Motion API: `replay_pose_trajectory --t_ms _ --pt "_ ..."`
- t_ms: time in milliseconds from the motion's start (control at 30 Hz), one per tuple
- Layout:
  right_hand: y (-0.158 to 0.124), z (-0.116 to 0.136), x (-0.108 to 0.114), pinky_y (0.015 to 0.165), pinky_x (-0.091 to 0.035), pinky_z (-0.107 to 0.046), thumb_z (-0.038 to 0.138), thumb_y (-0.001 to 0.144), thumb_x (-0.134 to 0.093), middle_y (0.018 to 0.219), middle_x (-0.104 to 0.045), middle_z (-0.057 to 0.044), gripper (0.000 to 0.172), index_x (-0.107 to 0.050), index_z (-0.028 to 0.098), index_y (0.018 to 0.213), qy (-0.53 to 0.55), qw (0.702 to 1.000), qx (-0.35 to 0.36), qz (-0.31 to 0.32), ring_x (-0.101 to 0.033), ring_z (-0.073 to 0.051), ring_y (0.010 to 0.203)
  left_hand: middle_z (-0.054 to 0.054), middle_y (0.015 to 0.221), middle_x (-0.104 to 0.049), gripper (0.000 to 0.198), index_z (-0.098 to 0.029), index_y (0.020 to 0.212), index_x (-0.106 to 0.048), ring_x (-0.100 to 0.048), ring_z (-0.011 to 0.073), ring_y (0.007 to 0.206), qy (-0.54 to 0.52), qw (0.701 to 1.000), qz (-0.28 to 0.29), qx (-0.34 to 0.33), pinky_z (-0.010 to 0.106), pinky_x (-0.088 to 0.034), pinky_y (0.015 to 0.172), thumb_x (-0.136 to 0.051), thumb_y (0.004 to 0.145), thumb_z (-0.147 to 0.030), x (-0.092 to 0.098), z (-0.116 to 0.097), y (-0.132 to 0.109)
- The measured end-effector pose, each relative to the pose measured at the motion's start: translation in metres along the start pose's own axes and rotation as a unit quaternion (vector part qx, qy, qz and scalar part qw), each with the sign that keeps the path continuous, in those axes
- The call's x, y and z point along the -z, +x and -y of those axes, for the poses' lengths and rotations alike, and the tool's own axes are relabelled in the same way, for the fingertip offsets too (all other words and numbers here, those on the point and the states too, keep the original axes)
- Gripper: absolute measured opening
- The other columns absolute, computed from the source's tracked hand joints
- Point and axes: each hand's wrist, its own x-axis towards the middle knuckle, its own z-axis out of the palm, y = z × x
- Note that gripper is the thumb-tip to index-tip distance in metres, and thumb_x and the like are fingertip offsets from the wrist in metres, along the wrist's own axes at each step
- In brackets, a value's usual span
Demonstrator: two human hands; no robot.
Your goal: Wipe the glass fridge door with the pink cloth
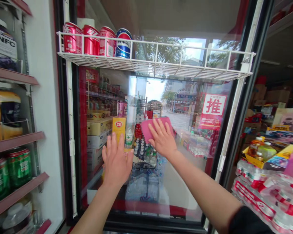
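A glass fridge door (pixel 185 156) stands open in front of me, its inner side facing me. My right hand (pixel 162 138) presses a pink cloth (pixel 150 127) flat against the glass, fingers spread over it. My left hand (pixel 117 159) lies flat on the glass lower left of the cloth, fingers stretched upward, holding nothing. A white wire rack (pixel 156 65) is fixed across the door's top and carries three red cans (pixel 90 40) and a blue Pepsi can (pixel 123 42).
Fridge shelves at the left hold green cans (pixel 11 170), a yellow bottle (pixel 5 113) and an NFC bottle (pixel 3 44). Shrink-wrapped bottle packs (pixel 268 191) and boxed goods (pixel 271 151) sit at the right. Through the glass show stacked cartons, bottles and the street.
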Motion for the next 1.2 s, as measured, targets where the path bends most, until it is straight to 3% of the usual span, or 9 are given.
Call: replay_pose_trajectory --t_ms 133,233,333,433,533,667,900,1033,1200 --pt "-0.059 -0.057 0.018 0.137 -0.011 -0.066 0.043 0.107 -0.055 0.182 -0.02 -0.019 0.071 -0.041 0.013 0.17 -0.098 0.989 -0.107 -0.033 -0.011 -0.038 0.172 0.021 0.183 -0.017 0.072 -0.012 0.172 -0.034 -0.014 0.0411 0.171 -0.01 0.999 0.004 0.034 0.069 -0.021 0.134 -0.043 0.11 -0.048 0.009 0.031 -0.014" --pt "-0.088 -0.087 0.024 0.134 -0.016 -0.07 0.046 0.109 -0.046 0.18 -0.019 -0.027 0.075 -0.035 0.004 0.17 -0.142 0.962 -0.217 -0.085 -0.011 -0.042 0.171 0.02 0.183 -0.019 0.073 -0.013 0.171 -0.035 -0.015 0.0408 0.171 -0.019 0.998 -0.002 0.055 0.069 -0.021 0.134 -0.041 0.11 -0.051 0.015 0.047 -0.02" --pt "-0.084 -0.082 0.018 0.132 -0.019 -0.073 0.046 0.106 -0.042 0.179 -0.016 -0.031 0.082 -0.026 -0.001 0.172 -0.135 0.927 -0.321 -0.139 -0.01 -0.046 0.17 0.02 0.183 -0.016 0.074 -0.014 0.173 -0.031 -0.014 0.0409 0.171 -0.027 0.998 0.0 0.061 0.071 -0.023 0.132 -0.041 0.11 -0.052 0.015 0.058 -0.023" --pt "-0.047 -0.045 0.004 0.134 -0.015 -0.072 0.044 0.104 -0.044 0.179 -0.014 -0.032 0.084 -0.025 -0.001 0.172 -0.115 0.918 -0.346 -0.156 -0.007 -0.046 0.17 0.019 0.184 -0.014 0.075 -0.018 0.175 -0.026 -0.011 0.0395 0.172 -0.037 0.998 -0.003 0.045 0.07 -0.022 0.133 -0.044 0.11 -0.05 0.011 0.064 -0.024" --pt "0.004 0.005 -0.01 0.134 -0.009 -0.072 0.045 0.105 -0.052 0.18 -0.01 -0.031 0.084 -0.028 -0.001 0.171 -0.087 0.945 -0.292 -0.119 -0.002 -0.047 0.17 0.017 0.184 -0.014 0.077 -0.021 0.176 -0.023 -0.012 0.0386 0.172 -0.042 0.999 -0.007 0.034 0.069 -0.022 0.134 -0.047 0.108 -0.048 0.004 0.067 -0.027" --pt "0.071 0.073 -0.029 0.133 -0.003 -0.074 0.046 0.105 -0.063 0.182 -0.009 -0.027 0.083 -0.034 0.006 0.171 -0.007 0.986 -0.156 -0.06 -0.004 -0.048 0.169 0.017 0.184 -0.017 0.077 -0.022 0.176 -0.024 -0.014 0.0391 0.171 -0.035 0.999 -0.005 0.035 0.069 -0.024 0.133 -0.047 0.108 -0.049 0.001 0.071 -0.031" --pt "0.143 0.166 -0.056 0.14 -0.006 -0.057 0.039 0.115 -0.045 0.185 -0.01 -0.015 0.068 -0.027 0.013 0.174 -0.01 0.996 0.087 0.026 -0.007 -0.032 0.172 0.021 0.182 -0.021 0.077 -0.016 0.174 -0.028 -0.019 0.043 0.169 0.004 0.999 -0.019 0.032 0.07 -0.027 0.131 -0.043 0.108 -0.052 0.007 0.072 -0.027" --pt "0.142 0.162 -0.053 0.141 -0.006 -0.053 0.042 0.115 -0.043 0.185 -0.013 -0.011 0.066 -0.028 0.016 0.175 -0.065 0.989 0.133 0.022 -0.01 -0.028 0.172 0.022 0.182 -0.021 0.08 -0.017 0.176 -0.024 -0.02 0.0459 0.169 0.015 0.999 -0.024 0.023 0.072 -0.028 0.13 -0.044 0.107 -0.052 0.008 0.067 -0.023" --pt "0.111 0.107 -0.031 0.141 -0.009 -0.054 0.045 0.114 -0.047 0.185 -0.014 -0.012 0.069 -0.03 0.016 0.174 -0.051 0.992 0.118 0.005 -0.013 -0.03 0.172 0.022 0.182 -0.02 0.081 -0.017 0.175 -0.025 -0.02 0.0462 0.168 0.012 1.0 -0.017 0.009 0.072 -0.027 0.13 -0.045 0.106 -0.055 0.005 0.049 -0.022"
